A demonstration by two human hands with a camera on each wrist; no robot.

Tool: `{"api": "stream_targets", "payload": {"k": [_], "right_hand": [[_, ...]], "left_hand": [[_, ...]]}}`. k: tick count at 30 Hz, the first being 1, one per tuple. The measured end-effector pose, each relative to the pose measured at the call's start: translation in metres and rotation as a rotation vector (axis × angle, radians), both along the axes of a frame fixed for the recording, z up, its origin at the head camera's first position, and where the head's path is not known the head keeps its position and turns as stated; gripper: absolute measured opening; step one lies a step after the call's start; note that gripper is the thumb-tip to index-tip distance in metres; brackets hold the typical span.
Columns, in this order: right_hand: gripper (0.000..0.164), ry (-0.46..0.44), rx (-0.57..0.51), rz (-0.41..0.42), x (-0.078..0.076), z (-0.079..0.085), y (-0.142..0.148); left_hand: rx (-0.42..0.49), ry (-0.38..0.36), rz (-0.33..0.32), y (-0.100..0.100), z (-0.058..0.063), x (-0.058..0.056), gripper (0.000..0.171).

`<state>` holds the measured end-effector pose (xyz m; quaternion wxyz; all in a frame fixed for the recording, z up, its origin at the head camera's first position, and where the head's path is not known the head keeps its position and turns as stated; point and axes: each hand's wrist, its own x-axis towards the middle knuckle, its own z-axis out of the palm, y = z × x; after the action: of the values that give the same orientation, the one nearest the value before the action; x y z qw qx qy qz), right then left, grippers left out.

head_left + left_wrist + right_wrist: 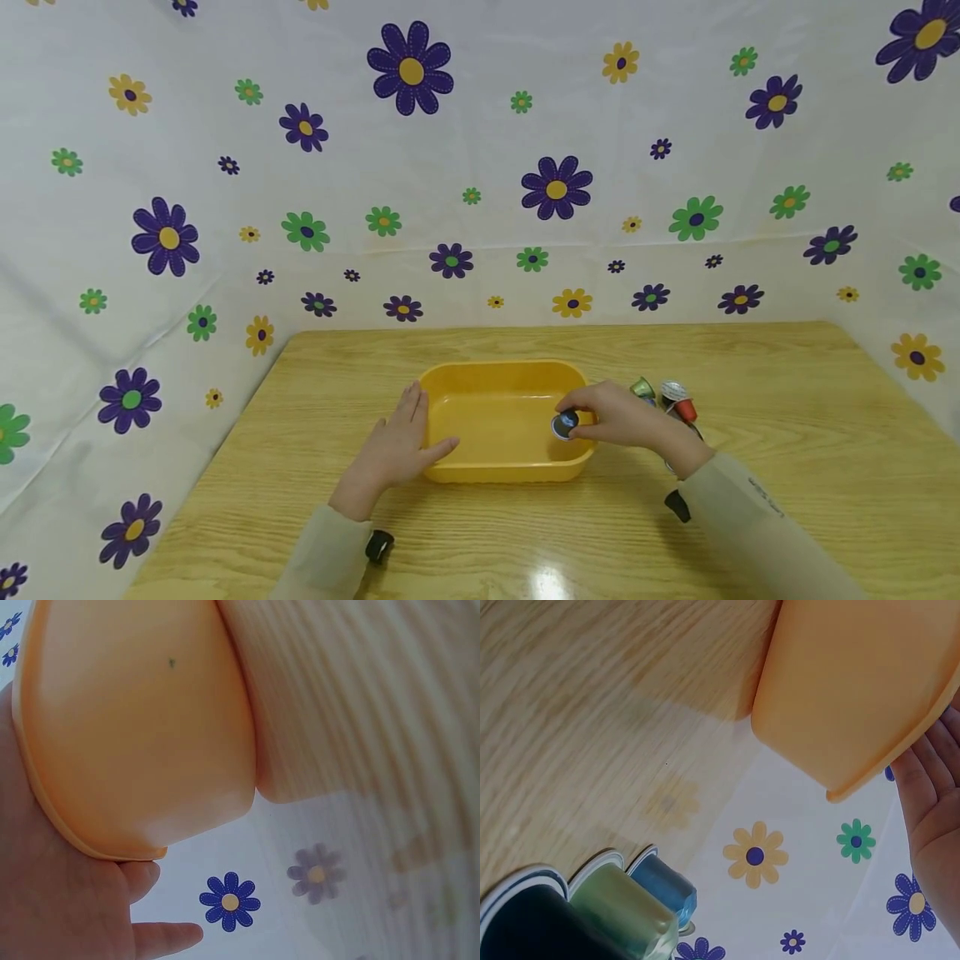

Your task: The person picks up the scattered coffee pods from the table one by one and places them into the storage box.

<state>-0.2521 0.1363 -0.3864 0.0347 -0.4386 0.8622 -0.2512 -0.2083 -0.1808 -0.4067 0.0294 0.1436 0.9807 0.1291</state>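
Note:
A yellow plastic basin (504, 473) sits on the wooden table in the head view. My left hand (396, 448) rests on its left rim, fingers extended along the edge and thumb reaching over the inside. Over the basin's right end, my right hand (622, 415) pinches a dark coffee capsule (564, 425) between thumb and fingers, its round lid showing. In the right wrist view the fingers pass behind the basin rim, which hides the capsule. Right of the basin, partly behind the right hand, lie more coffee capsules, including a green one (642, 387) and a red one (686, 409).
The right wrist view shows a blue capsule (664, 889) and a large dark capsule (536, 922) close to the camera. Small black objects show beside the left sleeve (318, 554) and the right sleeve (750, 517). A flower-printed white sheet (480, 150) surrounds the table's back and sides.

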Motion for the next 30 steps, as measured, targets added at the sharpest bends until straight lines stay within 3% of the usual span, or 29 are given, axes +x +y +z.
{"api": "stream_targets", "payload": {"k": [17,30], "right_hand": [[0.025,-0.021,0.027,-0.027,0.0018,-0.0018,-0.0037],[0.025,0.004,0.041,-0.024,0.0026,-0.0047,-0.0042]], "left_hand": [[0.004,-0.011,0.009,0.0021,0.0056,0.0030,0.090],[0.000,0.003,-0.004,0.0003,0.0006,0.0008,0.091]]}}
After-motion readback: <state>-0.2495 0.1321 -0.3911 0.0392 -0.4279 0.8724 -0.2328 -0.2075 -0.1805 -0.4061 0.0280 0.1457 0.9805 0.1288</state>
